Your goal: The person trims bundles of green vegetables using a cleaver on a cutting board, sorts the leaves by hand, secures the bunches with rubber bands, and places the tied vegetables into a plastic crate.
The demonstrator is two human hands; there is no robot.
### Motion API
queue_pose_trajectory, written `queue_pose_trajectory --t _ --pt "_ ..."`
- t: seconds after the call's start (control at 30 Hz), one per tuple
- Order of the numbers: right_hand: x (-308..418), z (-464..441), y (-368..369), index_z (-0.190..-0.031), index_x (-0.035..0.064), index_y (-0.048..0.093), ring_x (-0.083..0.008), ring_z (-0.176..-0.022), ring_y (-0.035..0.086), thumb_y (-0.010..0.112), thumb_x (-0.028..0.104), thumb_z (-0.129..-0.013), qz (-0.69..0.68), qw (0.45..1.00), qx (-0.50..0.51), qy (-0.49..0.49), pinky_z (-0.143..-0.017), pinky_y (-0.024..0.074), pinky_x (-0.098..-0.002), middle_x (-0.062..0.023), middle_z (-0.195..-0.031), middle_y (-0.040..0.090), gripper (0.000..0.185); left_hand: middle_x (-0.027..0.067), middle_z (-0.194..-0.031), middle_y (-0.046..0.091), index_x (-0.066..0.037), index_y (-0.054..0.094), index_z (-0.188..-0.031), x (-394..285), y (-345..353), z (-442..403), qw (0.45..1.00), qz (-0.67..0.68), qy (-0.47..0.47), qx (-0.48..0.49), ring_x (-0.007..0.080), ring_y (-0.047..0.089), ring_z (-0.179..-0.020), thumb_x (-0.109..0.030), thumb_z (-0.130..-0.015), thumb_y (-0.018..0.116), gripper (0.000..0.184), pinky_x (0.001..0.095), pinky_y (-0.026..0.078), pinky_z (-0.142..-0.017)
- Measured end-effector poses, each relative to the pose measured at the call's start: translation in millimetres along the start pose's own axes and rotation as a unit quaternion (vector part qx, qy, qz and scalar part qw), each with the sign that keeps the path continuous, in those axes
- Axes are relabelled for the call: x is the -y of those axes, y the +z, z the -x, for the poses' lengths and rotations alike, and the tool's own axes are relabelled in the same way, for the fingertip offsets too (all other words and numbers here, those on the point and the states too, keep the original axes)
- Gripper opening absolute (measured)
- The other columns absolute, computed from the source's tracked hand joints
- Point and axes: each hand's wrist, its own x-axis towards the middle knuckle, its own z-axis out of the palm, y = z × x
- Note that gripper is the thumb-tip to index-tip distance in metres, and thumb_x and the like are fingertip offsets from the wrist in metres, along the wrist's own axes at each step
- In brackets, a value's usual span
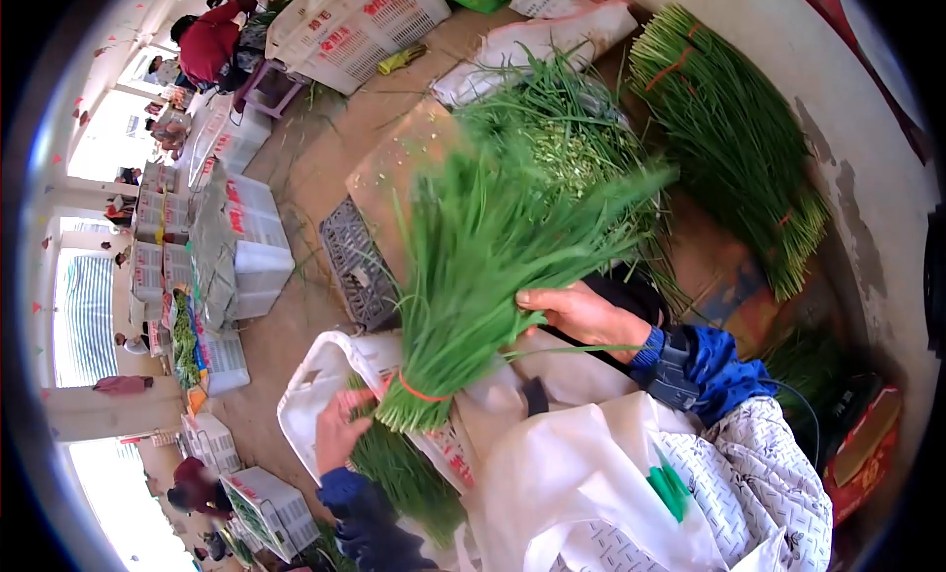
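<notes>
A bunch of long green stalks (483, 267), tied near its cut ends with a red band (422, 393), lies over my lap with its leaves fanned out and slightly blurred. My right hand (586, 316) grips the bunch at its right side, thumb on top. Close to the banded cut ends is my left hand (343, 429), fingers curled beside them at the basket; whether it touches the bunch is unclear. Under the bunch stands a white plastic basket (330, 360) with more green stalks (404, 473) inside.
Loose leaves and trimmings (581, 148) are heaped ahead. Large tied bundles (734, 138) lean by the wall at right. A grey crate (357, 262) sits on the floor. White crates (241, 242) stand at left, and a person in red (209, 45) bends at the upper left.
</notes>
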Motion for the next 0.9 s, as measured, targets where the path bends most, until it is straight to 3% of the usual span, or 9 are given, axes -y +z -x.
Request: queue_pose_trajectory --t 0.03,0.17,0.27,0.53,0.63,0.73,0.77,0.83,0.9 --pt "0.3 -1.7 0.2 -0.117 0.0064 0.063 -0.0153 -0.089 0.064 0.065 0.018 -0.093 -0.003 0.999 0.028 -0.020 -0.067 0.0498 -0.0295 -0.0042 -0.106 0.070 0.026 0.0180 -0.113 0.069 0.003 0.052 -0.134 -29.1 -6.0 -3.5 0.997 0.031 -0.056 -0.044 0.0266 0.067 -0.105 -0.008 -0.076 0.072 0.062 0.0372 0.051 -0.093" --pt "-10.9 -10.7 -11.4 -0.108 0.0044 0.069 -0.0168 -0.082 0.065 0.065 0.019 -0.093 -0.049 0.999 -0.010 0.010 -0.066 0.0497 -0.0305 -0.0056 -0.098 0.072 0.021 0.0213 -0.146 0.047 -0.002 0.025 -0.154 -74.1 -6.9 -65.3 0.981 0.186 0.054 0.031 0.0296 0.044 -0.137 -0.017 -0.072 0.078 0.098 0.0443 0.033 -0.113" --pt "-10.9 -10.1 -16.2 -0.111 0.0044 0.068 -0.0176 -0.083 0.065 0.065 0.018 -0.093 -0.069 0.998 -0.005 0.005 -0.065 0.0500 -0.0319 -0.0065 -0.099 0.072 0.023 0.0223 -0.146 0.046 -0.001 0.022 -0.153 -102.0 33.0 -117.7 0.980 0.146 0.103 0.083 0.0334 0.044 -0.136 -0.024 -0.063 0.086 0.113 0.0401 0.033 -0.113" --pt "-0.6 47.9 -46.8 -0.122 0.0025 0.062 -0.0224 -0.098 0.065 0.066 0.023 -0.094 -0.078 0.997 -0.005 -0.002 -0.076 0.0549 -0.0371 -0.0089 -0.110 0.068 0.035 0.0171 -0.126 0.063 0.001 0.046 -0.140 -172.6 63.1 -102.6 0.965 0.221 0.095 0.106 0.0243 0.060 -0.118 -0.029 -0.068 0.085 0.086 0.0375 0.044 -0.103" --pt "3.3 70.2 -121.9 -0.132 0.0026 0.052 -0.0267 -0.105 0.062 0.065 0.026 -0.094 -0.098 0.986 -0.132 -0.033 -0.072 0.0565 -0.0398 -0.0130 -0.119 0.059 0.046 0.0207 -0.127 0.062 -0.001 0.046 -0.139 -182.8 73.3 -107.1 0.982 0.151 0.064 0.093 0.0297 0.061 -0.116 -0.031 -0.073 0.081 0.081 0.0391 0.046 -0.099" --pt "38.6 96.4 -137.7 -0.135 0.0024 0.046 -0.0303 -0.108 0.060 0.063 0.016 -0.092 0.081 0.905 -0.402 -0.113 -0.079 0.0553 -0.0393 -0.0148 -0.129 0.049 0.049 0.0206 -0.128 0.061 0.001 0.043 -0.141 -189.2 91.7 -118.5 0.991 0.092 0.084 0.044 0.0288 0.060 -0.116 -0.031 -0.075 0.078 0.082 0.0386 0.045 -0.100" --pt "41.9 99.1 -133.8 -0.133 0.0016 0.047 -0.0306 -0.107 0.060 0.062 0.013 -0.090 0.221 0.860 -0.409 -0.212 -0.081 0.0541 -0.0385 -0.0153 -0.128 0.050 0.048 0.0202 -0.129 0.060 0.003 0.041 -0.142 -191.9 97.4 -122.5 0.992 0.069 0.103 0.019 0.0278 0.060 -0.116 -0.031 -0.076 0.077 0.082 0.0381 0.045 -0.100" --pt "52.2 96.3 -112.4 -0.129 0.0000 0.050 -0.0311 -0.106 0.059 0.061 0.007 -0.086 0.475 0.689 -0.386 -0.388 -0.086 0.0518 -0.0370 -0.0164 -0.127 0.052 0.045 0.0192 -0.133 0.057 0.005 0.036 -0.144 -198.1 98.4 -132.2 0.987 0.084 0.133 0.026 0.0254 0.058 -0.117 -0.025 -0.078 0.076 0.083 0.0362 0.044 -0.101" --pt "69.1 93.4 -61.7 -0.111 0.0002 0.062 -0.0322 -0.101 0.060 0.061 0.004 -0.083 0.572 0.655 -0.171 -0.463 -0.088 0.0497 -0.0388 -0.0171 -0.109 0.062 0.029 0.0177 -0.133 0.056 0.006 0.036 -0.144 -193.6 96.2 -141.0 0.978 0.178 0.099 0.049 0.0235 0.057 -0.118 -0.020 -0.078 0.076 0.081 0.0355 0.044 -0.102"
